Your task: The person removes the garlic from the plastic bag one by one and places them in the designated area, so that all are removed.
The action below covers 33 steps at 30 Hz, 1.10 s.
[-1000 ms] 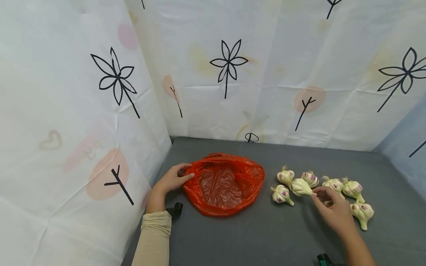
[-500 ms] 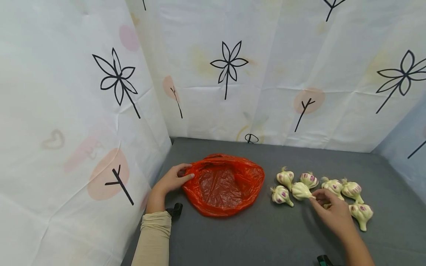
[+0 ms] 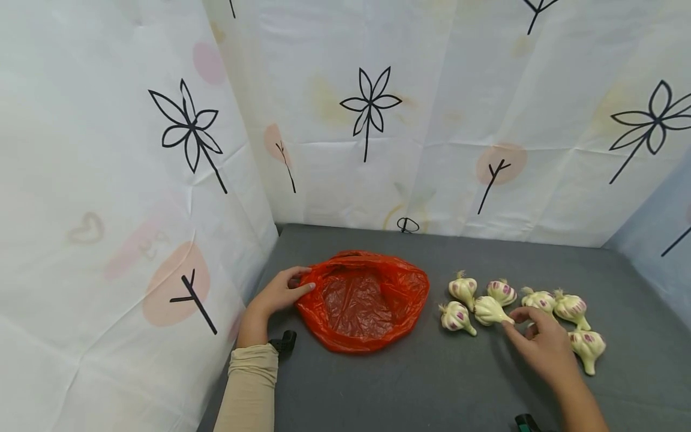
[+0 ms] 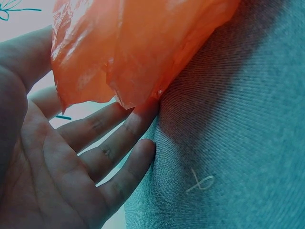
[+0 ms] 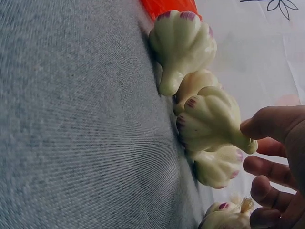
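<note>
My left hand [image 3: 278, 293] holds the left edge of a red plastic bag [image 3: 353, 344], thumb and fingers at its rim. The bag lies spread on the grey table with its mouth open upward. In the left wrist view, the lower fingers stretch out below the bag's edge [image 4: 133, 62]. My right hand [image 3: 542, 345] pinches the stem of a garlic bulb [image 3: 488, 311] between thumb and index finger. That bulb [image 5: 212, 119] sits among other bulbs, its stem toward the hand. The other right fingers are loosely bent.
More garlic bulbs lie around the right hand: one at left [image 3: 456, 317], one behind [image 3: 462, 288], one at far right [image 3: 587, 347], and several others. A patterned white cloth [image 3: 432, 180] stands behind the grey table [image 3: 388, 396].
The right hand and the pinched garlic bulb have shifted very slightly to the right. The left hand and the bag stay in place.
</note>
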### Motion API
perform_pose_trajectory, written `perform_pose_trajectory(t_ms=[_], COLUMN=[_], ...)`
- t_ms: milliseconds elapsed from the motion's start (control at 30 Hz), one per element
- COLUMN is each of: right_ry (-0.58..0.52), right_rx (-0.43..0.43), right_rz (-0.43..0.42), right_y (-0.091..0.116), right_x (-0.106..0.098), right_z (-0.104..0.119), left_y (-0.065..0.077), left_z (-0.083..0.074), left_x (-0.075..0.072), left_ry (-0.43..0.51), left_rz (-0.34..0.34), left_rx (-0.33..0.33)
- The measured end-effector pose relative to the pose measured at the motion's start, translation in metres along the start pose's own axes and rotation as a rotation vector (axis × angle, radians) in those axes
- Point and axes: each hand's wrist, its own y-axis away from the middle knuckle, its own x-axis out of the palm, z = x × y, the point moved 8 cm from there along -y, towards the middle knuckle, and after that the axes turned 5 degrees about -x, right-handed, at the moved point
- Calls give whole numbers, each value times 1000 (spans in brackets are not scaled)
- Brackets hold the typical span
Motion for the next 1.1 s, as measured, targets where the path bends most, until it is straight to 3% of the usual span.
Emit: perform_pose_trajectory(t_ms=[500, 1100], right_ry=[-31, -73], right_rx=[-107, -153], right_rz=[-129, -60], right_y=[-13, -33], right_x=[-12, -8], right_z=[17, 34], left_y=[2, 0], left_z=[-2, -5], left_x=[-2, 0], left_ry=[16, 15], left_rz=[4, 8], left_rx=[-2, 0])
